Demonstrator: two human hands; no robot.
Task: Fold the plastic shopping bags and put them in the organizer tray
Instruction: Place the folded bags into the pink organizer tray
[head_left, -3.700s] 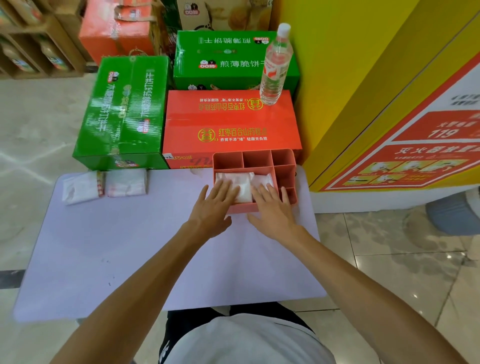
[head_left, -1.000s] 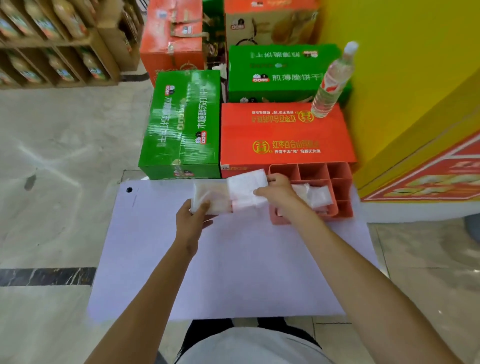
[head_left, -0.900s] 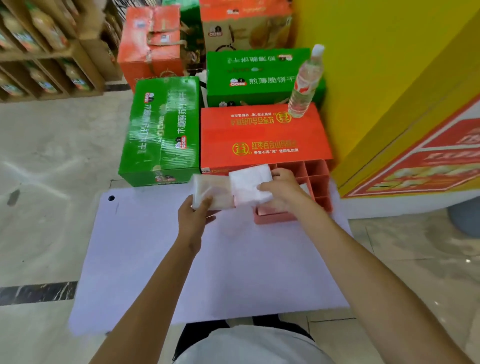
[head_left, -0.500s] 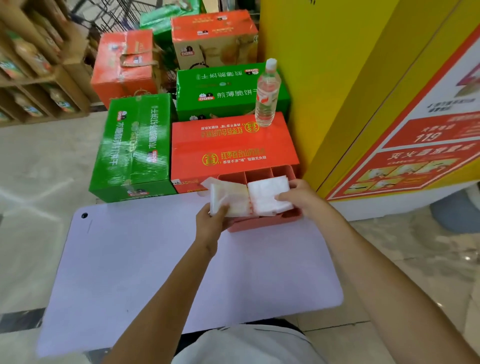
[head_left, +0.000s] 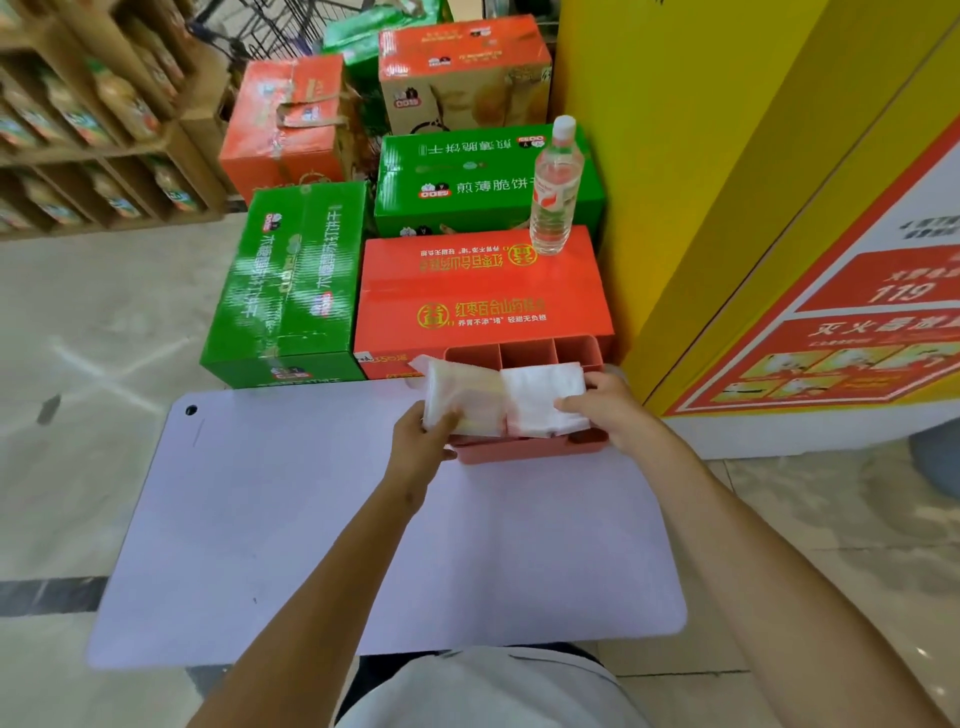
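Left hand (head_left: 423, 448): fingers curled up around the lower left corner of a folded plastic bag (head_left: 460, 397), thumb on its near face; the grip is closed on the bag. This bag is whitish with a yellow tinge and is held just above the left part of the tray.

Right hand (head_left: 602, 410): fingers and thumb pinch the right edge of a second folded bag (head_left: 540, 397), plain white, held side by side with the first and touching it along the middle.

Tray (head_left: 519, 451): pink plastic organizer with divided compartments, standing at the far edge of the table. Both bags hover over its near, larger compartments and hide what lies inside them. Three small compartments along the tray's far side show above the bags.

Table (head_left: 311, 519): pale lilac top, rounded corners, a small dark hole in the corner far to the left of the tray.

Behind the tray: an orange carton (head_left: 483, 296) touching its far side, with a clear water bottle (head_left: 555, 192) upright on the carton's far right corner. Left of the tray, on the floor, a green carton (head_left: 291, 280). Further behind the tray, another green carton (head_left: 467, 182) and more orange ones. Right of the tray, a yellow wall (head_left: 701, 156) with a red-and-white poster (head_left: 857, 332).
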